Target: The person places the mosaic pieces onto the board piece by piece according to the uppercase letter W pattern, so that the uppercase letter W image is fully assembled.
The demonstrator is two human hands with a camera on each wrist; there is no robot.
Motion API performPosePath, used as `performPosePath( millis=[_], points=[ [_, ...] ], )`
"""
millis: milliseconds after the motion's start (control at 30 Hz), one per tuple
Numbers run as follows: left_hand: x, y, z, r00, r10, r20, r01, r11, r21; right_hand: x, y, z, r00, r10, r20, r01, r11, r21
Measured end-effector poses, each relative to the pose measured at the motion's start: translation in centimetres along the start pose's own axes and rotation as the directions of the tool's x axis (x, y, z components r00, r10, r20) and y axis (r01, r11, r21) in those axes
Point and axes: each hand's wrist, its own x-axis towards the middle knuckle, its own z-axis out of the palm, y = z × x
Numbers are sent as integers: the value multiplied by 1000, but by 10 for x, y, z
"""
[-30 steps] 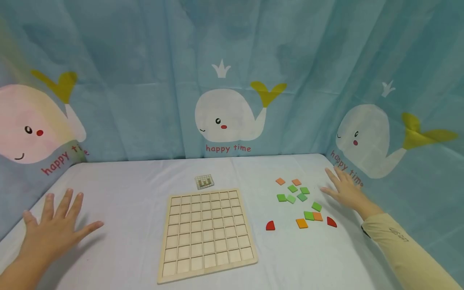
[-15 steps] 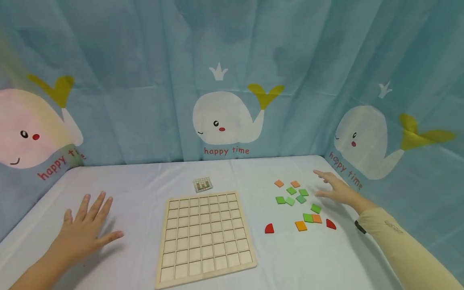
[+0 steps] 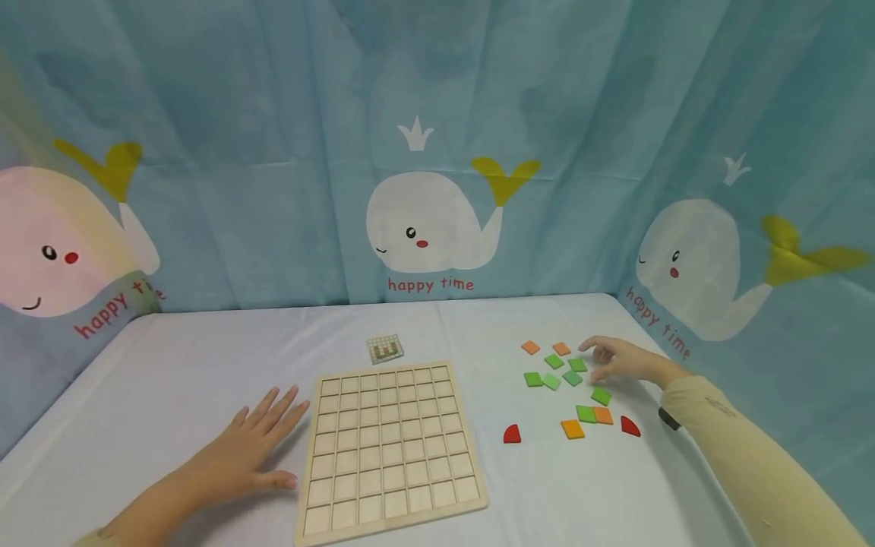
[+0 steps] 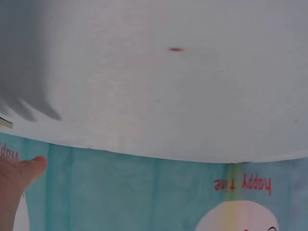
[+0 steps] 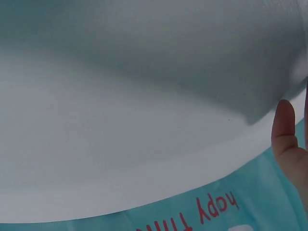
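A square wooden grid board (image 3: 393,524) lies on the white table. My left hand (image 3: 242,452) hovers at its left edge, fingers spread and holding nothing; part of that hand (image 4: 19,180) shows at the corner of the left wrist view. At the right, my right hand (image 3: 625,361) hangs beside several loose tiles with its fingers bent loosely downward and nothing visible between them. Nearest to it are a green square tile (image 3: 577,365) and an orange tile (image 3: 561,349). In the right wrist view only some fingers (image 5: 285,122) appear at the right edge.
A small patterned grid card (image 3: 386,349) lies behind the board. Two red quarter-round pieces (image 3: 512,434) flank an orange square (image 3: 573,429) in front of the other tiles. A blue whale-print curtain (image 3: 273,228) closes off the table's back and sides.
My left hand has moved right, from the table's left side to the board's edge. My right hand has lowered toward the tiles, its fingers bending. Tiles and board stay in place.
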Motion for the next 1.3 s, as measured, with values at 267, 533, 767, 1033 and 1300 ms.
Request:
performPosePath(
  millis=[267,533,767,1033,1300],
  points=[
    [15,9,-1,988,-11,155,31,991,-128,6,-5,5,993,108,39,-107,994,-24],
    [20,10,-2,968,-2,251,49,982,-183,14,-2,7,996,83,34,-82,996,-27],
    [19,10,1,969,-10,245,56,982,-180,18,1,10,997,77,18,-77,997,-26],
    [18,9,4,970,-16,243,62,981,-185,12,-8,9,998,61,20,-60,998,-36],
    [17,9,4,970,-19,244,64,982,-177,3,-14,7,995,82,-49,-82,997,-2]
  ],
)
